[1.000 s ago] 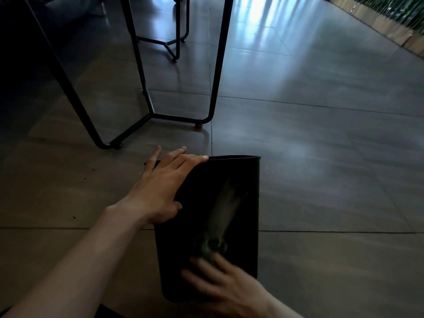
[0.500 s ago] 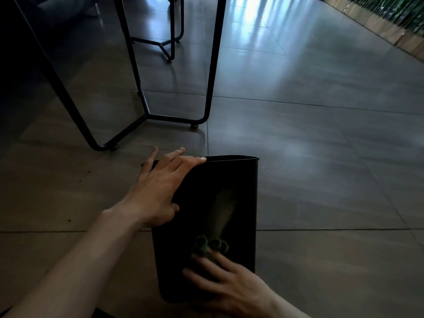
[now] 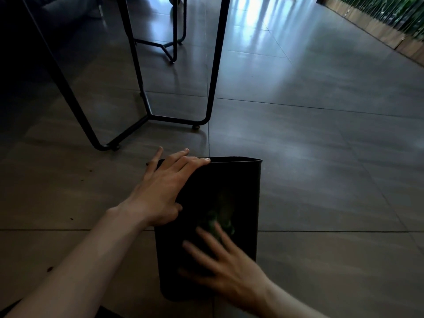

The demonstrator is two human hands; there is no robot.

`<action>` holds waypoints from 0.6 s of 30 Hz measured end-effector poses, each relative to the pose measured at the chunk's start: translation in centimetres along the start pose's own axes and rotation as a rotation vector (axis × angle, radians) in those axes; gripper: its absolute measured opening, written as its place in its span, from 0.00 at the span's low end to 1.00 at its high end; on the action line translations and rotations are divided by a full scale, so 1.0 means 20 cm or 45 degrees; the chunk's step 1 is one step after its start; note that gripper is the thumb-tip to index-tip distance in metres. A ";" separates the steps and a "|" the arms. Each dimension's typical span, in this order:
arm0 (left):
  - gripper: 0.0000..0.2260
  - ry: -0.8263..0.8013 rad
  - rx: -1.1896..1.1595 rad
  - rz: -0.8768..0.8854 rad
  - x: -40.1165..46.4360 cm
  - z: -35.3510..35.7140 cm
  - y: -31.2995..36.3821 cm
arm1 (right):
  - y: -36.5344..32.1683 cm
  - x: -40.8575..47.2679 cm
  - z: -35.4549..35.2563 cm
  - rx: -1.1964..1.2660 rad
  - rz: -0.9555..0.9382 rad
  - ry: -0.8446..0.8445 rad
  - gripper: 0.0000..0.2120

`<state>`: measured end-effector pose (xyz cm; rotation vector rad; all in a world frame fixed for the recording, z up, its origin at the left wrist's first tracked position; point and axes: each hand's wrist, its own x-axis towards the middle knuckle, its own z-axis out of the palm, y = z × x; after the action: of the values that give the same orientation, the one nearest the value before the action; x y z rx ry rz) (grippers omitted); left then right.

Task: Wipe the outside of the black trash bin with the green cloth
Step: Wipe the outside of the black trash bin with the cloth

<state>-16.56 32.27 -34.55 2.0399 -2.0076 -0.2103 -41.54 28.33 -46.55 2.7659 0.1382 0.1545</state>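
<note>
The black trash bin [image 3: 243, 187] lies on its side on the tiled floor, its open rim pointing away from me. My left hand [image 3: 164, 191] rests flat on the bin's upper left edge near the rim, fingers spread. On the bin's upper side, nearer its base, my right hand [image 3: 227, 269] presses the green cloth [image 3: 218, 223] against the surface; the hand is blurred. Only a dark green bunch of the cloth shows past my fingertips; the rest is hidden under the hand.
Black metal table legs [image 3: 213, 83] and their floor bar [image 3: 176, 119] stand just beyond the bin. A second frame [image 3: 174, 42] stands further back. A planter edge [image 3: 390, 35] runs along the far right. Small crumbs [image 3: 72, 218] dot the floor at left.
My right hand has slid with the cloth along the bin's side, a little further from the base, and is now motion-blurred. My left hand stays on the rim edge.
</note>
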 end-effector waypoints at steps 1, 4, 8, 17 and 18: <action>0.53 0.000 -0.005 0.006 0.00 0.00 0.01 | -0.04 -0.08 0.02 -0.082 -0.125 -0.076 0.24; 0.52 0.005 -0.002 0.024 0.00 0.00 0.02 | 0.03 -0.18 0.01 -0.132 -0.126 -0.058 0.19; 0.53 0.002 0.004 0.006 0.02 0.00 0.01 | 0.32 0.02 -0.15 0.162 0.555 0.185 0.24; 0.53 0.010 0.011 0.010 0.03 0.02 -0.01 | 0.05 -0.03 0.02 0.032 0.144 0.052 0.26; 0.53 0.012 0.010 0.019 0.03 0.02 -0.01 | -0.01 -0.12 0.05 -0.019 0.019 -0.022 0.25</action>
<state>-16.57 31.61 -34.97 2.0260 -2.0204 -0.1898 -43.72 27.87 -47.68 2.7529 0.1112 0.1346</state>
